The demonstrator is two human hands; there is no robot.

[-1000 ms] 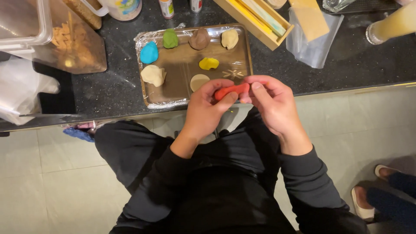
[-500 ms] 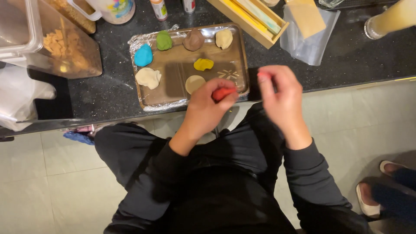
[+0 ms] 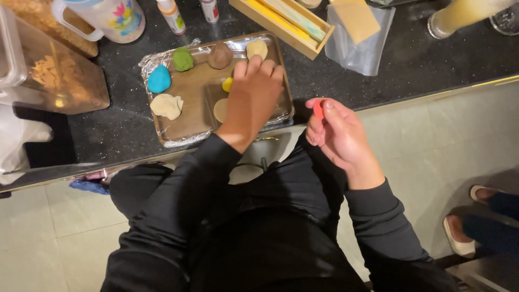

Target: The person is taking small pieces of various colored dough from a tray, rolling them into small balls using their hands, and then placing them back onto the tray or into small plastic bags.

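Observation:
A foil-lined tray on the black counter holds lumps of dough: blue, green, brown, a cream ball and a crumpled cream piece. My left hand lies palm down over the tray's right half. It partly covers a yellow lump and a flat cream disc. Whatever is under the palm is hidden. My right hand hovers off the counter edge, pinching a small red dough piece between thumb and fingers.
Behind the tray stand a wooden box, a plastic bag with a tan block, a decorated pitcher, two small bottles and a clear container. A glass of yellow drink is far right. Another person's feet stand at right.
The red dough was split between my hands. My left hand carried its part forward over the tray, where it is out of sight; my right hand drew back right with a small red piece.

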